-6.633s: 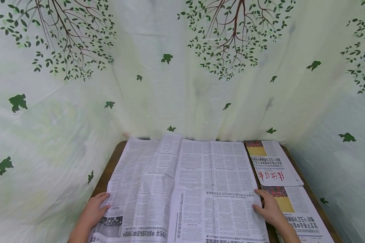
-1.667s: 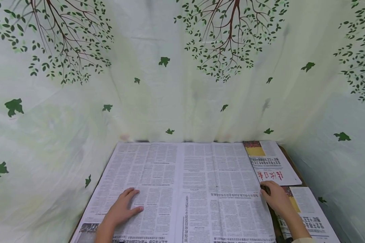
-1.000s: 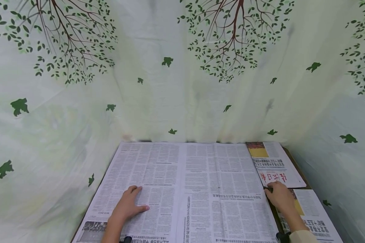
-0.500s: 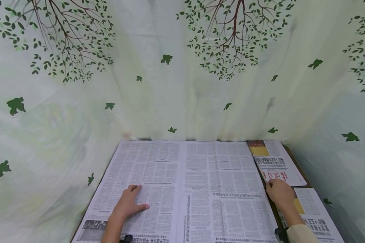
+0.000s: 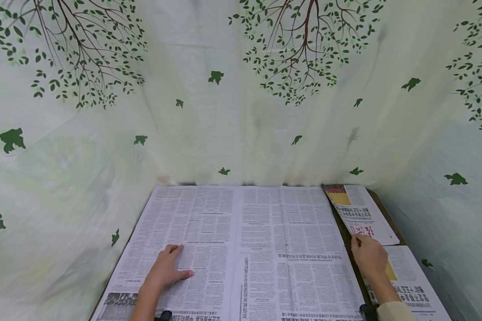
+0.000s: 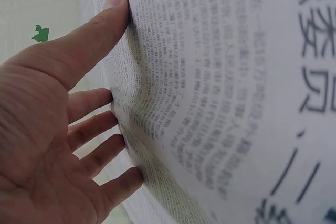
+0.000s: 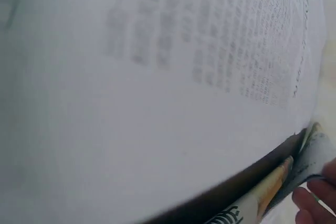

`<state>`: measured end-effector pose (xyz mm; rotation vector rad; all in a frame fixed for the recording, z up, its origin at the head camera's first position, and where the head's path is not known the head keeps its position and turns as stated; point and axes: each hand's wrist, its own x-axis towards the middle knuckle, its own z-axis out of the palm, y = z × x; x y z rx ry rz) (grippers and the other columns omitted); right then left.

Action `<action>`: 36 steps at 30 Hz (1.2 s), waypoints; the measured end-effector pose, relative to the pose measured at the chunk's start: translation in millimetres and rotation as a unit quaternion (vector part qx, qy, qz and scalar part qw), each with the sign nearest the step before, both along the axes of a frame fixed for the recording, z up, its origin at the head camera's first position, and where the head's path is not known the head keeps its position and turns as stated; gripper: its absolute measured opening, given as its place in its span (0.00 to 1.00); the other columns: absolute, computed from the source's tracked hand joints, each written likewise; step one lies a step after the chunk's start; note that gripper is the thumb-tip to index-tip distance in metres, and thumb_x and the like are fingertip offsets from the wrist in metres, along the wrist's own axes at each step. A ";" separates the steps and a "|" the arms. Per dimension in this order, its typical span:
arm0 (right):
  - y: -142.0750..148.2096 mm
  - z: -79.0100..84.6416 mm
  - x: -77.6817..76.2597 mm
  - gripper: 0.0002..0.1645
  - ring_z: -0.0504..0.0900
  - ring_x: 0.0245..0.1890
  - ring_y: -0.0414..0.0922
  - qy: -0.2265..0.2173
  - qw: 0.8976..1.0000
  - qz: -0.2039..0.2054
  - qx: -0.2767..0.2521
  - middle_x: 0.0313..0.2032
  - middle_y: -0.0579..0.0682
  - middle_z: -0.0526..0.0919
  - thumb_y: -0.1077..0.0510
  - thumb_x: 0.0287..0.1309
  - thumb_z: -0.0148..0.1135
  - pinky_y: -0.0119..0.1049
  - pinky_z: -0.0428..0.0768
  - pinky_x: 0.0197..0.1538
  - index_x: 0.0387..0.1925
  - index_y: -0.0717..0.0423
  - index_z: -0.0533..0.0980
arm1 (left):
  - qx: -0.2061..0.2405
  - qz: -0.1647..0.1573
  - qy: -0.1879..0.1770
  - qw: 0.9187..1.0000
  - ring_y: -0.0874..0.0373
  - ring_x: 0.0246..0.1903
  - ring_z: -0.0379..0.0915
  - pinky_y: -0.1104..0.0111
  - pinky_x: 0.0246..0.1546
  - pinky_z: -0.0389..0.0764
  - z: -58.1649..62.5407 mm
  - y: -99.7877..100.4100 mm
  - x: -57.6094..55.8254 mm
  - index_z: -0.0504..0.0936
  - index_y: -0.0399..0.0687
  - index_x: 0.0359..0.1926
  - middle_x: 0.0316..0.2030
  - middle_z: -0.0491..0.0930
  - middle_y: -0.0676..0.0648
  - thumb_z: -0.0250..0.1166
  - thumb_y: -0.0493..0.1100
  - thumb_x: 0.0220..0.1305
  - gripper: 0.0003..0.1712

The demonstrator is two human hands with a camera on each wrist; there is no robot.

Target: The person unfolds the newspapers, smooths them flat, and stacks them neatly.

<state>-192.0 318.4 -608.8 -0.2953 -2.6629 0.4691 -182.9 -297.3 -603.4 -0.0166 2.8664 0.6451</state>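
A large newspaper (image 5: 265, 236) lies spread flat, its middle crease running away from me. On its left page rests my left hand (image 5: 162, 272), thumb apart from the fingers; in the left wrist view the fingertips (image 6: 131, 177) touch the printed sheet. My right hand (image 5: 369, 256) pinches the near left corner of a folded newspaper (image 5: 361, 211) with a red title at the back right. That corner is raised and its left edge curls up. In the right wrist view the right fingers (image 7: 310, 198) show only at the lower right edge, beside the curled paper.
A second folded newspaper (image 5: 415, 278) lies nearer me on the right, partly under my right forearm. Brown table (image 5: 347, 243) shows as a strip between the spread and folded papers. A leaf-patterned curtain (image 5: 261, 133) closes off the back and sides.
The spread newspaper's bulging left page has flattened. My left hand has moved inward from its left edge. My right hand has left its right edge and lifted the folded newspaper's near corner.
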 end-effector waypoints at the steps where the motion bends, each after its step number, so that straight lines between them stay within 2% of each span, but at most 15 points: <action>1: 0.3 0.2 0.7 0.14 0.83 0.24 0.60 0.017 1.000 -0.004 -0.001 0.32 0.67 0.87 0.61 0.62 0.65 0.52 0.74 0.22 0.43 0.69 0.85 | 0.001 0.000 0.000 1.000 0.33 0.67 0.64 0.40 0.64 0.72 -0.2 -0.1 0.1 0.66 0.35 0.74 0.70 0.65 0.34 0.81 0.69 0.41 0.67; 6: 2.3 3.5 3.0 0.11 0.84 0.26 0.63 0.097 0.995 0.003 -0.006 0.31 0.68 0.87 0.64 0.62 0.65 0.57 0.77 0.25 0.40 0.71 0.85 | 0.004 0.001 0.003 1.000 0.32 0.67 0.64 0.40 0.64 0.72 -1.6 -0.5 0.7 0.66 0.35 0.74 0.70 0.65 0.34 0.81 0.68 0.42 0.66; 10: 1.8 3.5 4.6 0.10 0.84 0.25 0.61 0.123 0.992 0.038 0.006 0.30 0.66 0.87 0.66 0.58 0.67 0.57 0.78 0.25 0.39 0.70 0.86 | 0.001 0.000 0.004 1.000 0.32 0.67 0.63 0.40 0.63 0.72 -2.1 -0.2 0.8 0.66 0.36 0.75 0.71 0.64 0.34 0.81 0.67 0.43 0.66; 14: -3.8 -1.9 7.3 0.09 0.85 0.24 0.58 0.122 0.990 0.066 0.017 0.29 0.63 0.87 0.67 0.54 0.70 0.54 0.78 0.25 0.38 0.69 0.86 | 0.000 -0.003 0.005 1.000 0.31 0.67 0.63 0.40 0.63 0.72 -2.5 -0.5 0.8 0.65 0.36 0.75 0.71 0.64 0.33 0.81 0.67 0.44 0.66; 23: -22.9 -12.3 5.7 0.10 0.87 0.26 0.56 0.114 0.989 0.088 0.037 0.30 0.60 0.89 0.63 0.53 0.71 0.53 0.79 0.27 0.37 0.66 0.88 | 0.009 0.001 -0.004 1.000 0.30 0.69 0.61 0.39 0.64 0.71 -1.2 1.4 1.7 0.65 0.36 0.75 0.72 0.62 0.33 0.81 0.66 0.44 0.66; 32: -44.8 -10.3 4.2 0.11 0.89 0.31 0.55 0.088 0.985 0.144 0.048 0.34 0.58 0.90 0.61 0.53 0.74 0.53 0.83 0.33 0.39 0.62 0.88 | 0.007 0.005 -0.002 1.000 0.32 0.69 0.62 0.40 0.64 0.71 -2.9 0.8 1.6 0.65 0.36 0.75 0.72 0.63 0.33 0.81 0.66 0.43 0.66; 36: -57.6 -9.7 4.3 0.09 0.89 0.30 0.52 0.098 0.979 0.172 0.042 0.33 0.56 0.90 0.62 0.52 0.76 0.51 0.83 0.32 0.37 0.60 0.89 | 0.010 0.006 -0.004 1.000 0.32 0.68 0.61 0.40 0.64 0.71 -2.0 0.6 1.1 0.64 0.36 0.76 0.72 0.63 0.33 0.81 0.66 0.44 0.66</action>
